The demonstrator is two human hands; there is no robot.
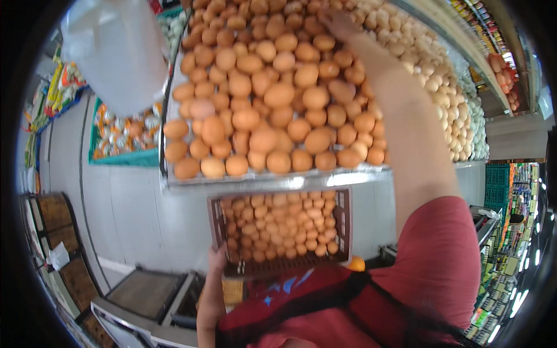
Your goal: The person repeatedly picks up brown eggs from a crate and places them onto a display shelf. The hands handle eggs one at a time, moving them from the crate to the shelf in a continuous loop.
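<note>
My left hand point(217, 257) grips the left side of a dark brown plastic crate point(287, 264) that holds many brown eggs point(283, 224). The crate sits low against my body, below the front edge of the egg display. My right arm stretches far over the display, and my right hand point(341, 24) is among the brown eggs point(278, 95) at its back. Blur hides whether its fingers hold an egg. The brown eggs are heaped on a display tray with a shiny metal front edge point(278, 182).
Paler eggs point(417, 54) and light greenish eggs point(478, 126) fill the display's right side. A translucent plastic bag point(117, 52) hangs at upper left, over a green crate point(126, 157) of wrapped items. A metal-framed stand point(145, 289) stands lower left. Stocked shelves point(509, 261) line the right.
</note>
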